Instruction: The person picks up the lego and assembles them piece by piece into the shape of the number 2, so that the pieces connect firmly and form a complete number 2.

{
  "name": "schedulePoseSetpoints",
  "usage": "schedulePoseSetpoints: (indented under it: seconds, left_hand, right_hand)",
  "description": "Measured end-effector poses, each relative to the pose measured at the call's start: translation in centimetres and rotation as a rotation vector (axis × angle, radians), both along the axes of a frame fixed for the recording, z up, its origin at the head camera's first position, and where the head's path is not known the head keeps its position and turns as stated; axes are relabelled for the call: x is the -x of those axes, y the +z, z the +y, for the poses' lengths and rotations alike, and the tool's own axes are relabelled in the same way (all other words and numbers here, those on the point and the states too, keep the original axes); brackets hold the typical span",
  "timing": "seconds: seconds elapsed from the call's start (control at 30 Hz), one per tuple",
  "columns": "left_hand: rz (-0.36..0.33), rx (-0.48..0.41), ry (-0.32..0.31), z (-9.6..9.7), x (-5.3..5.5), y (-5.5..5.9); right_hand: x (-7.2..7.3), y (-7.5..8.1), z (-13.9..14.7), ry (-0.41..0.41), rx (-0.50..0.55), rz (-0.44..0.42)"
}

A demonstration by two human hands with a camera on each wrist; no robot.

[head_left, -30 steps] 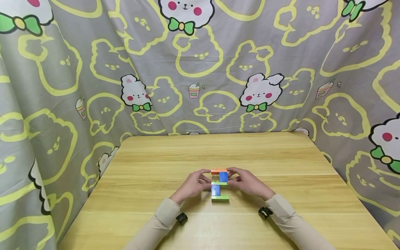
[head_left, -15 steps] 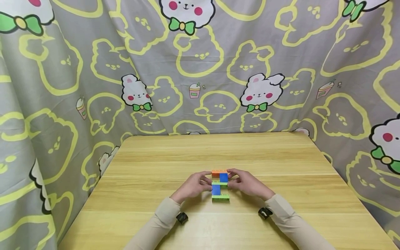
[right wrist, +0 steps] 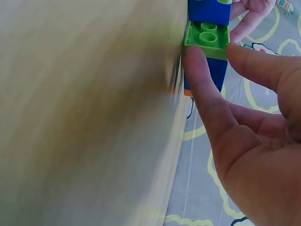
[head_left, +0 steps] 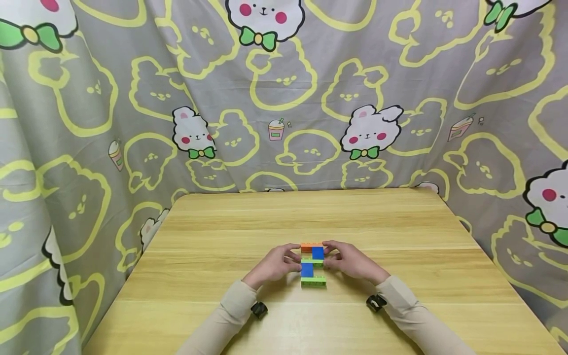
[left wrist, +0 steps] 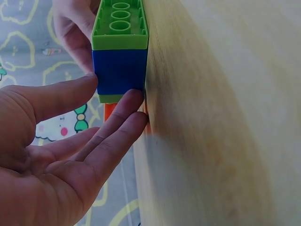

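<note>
A joined figure of toy building bricks stands between my hands on the wooden table (head_left: 213,227). From front to back it has a green brick (head_left: 313,282), a blue brick (head_left: 306,270) at left, another green brick (head_left: 318,264), a blue brick (head_left: 317,253) at right and an orange brick (head_left: 306,249). My left hand (head_left: 272,264) pinches its left side, thumb and fingers against the left blue brick (left wrist: 120,70) in the left wrist view. My right hand (head_left: 355,261) pinches the right side, thumb and fingertip at the middle green brick (right wrist: 207,40). Hollow undersides of the green bricks show.
A grey curtain (head_left: 306,108) with cartoon prints hangs behind and beside the table. Black wrist devices sit at the left cuff (head_left: 259,310) and the right cuff (head_left: 375,302).
The brick figure has tipped slightly between my hands, so more of the orange and green bricks' near faces shows and the shine on the left blue brick is gone. Both hands have barely moved.
</note>
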State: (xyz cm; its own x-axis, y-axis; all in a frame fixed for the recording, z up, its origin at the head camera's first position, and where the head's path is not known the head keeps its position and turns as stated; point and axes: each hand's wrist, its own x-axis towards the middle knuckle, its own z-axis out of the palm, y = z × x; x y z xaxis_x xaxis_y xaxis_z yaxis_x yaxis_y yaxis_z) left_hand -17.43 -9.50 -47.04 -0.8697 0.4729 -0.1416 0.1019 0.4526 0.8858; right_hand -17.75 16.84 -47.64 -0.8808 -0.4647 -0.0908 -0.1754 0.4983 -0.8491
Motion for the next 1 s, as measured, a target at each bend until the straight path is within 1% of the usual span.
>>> schedulePoseSetpoints:
  seconds: [0.37, 0.53, 0.77, 1.0]
  left_hand:
    - [0.018, 0.005, 0.002, -0.02, -0.14, 0.17]
    - [0.028, 0.002, -0.001, -0.05, -0.13, 0.10]
    - [0.028, 0.001, -0.002, -0.08, -0.16, 0.12]
    - [0.044, 0.025, 0.002, -0.30, -0.16, 0.33]
  right_hand:
    - [0.01, -0.07, -0.13, -0.024, -0.022, -0.019]
    - [0.02, -0.06, 0.00, -0.031, -0.015, -0.033]
    - [-0.09, 0.18, 0.21, 0.001, 0.016, -0.052]
    - [0.14, 0.65, 0.61, 0.001, 0.033, -0.062]
